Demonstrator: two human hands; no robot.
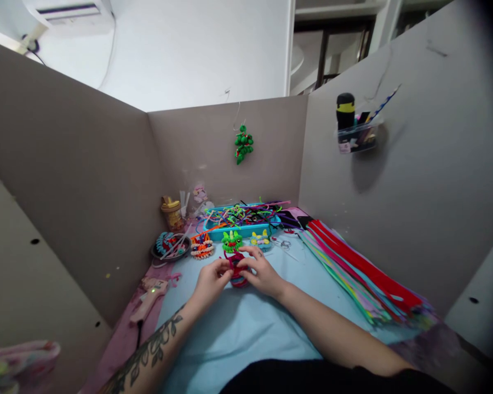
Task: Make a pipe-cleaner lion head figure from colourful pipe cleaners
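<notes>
Near the middle of the blue cloth, both hands hold a small craft figure of fuzzy pipe cleaners (239, 280) in dark red and magenta with some blue. My left hand (212, 276) pinches its left side with thumb and fingertips. Opposite it, my right hand (263, 272) grips the right side, fingers curled over the top. Part of the figure is hidden behind the fingers. Just beyond stand a green pipe-cleaner figure (231, 241), a yellow and blue one (260, 239) and an orange and white one (202, 247).
A blue tray (217, 234) heaped with pipe-cleaner scraps stands at the back. Scissors (282, 243) lie to its front right. Bundled pipe cleaners (353, 262) stretch along the right. At left are a dark bowl (184, 253) and a pink glue gun (148, 302). Grey panels (225, 180) enclose the table.
</notes>
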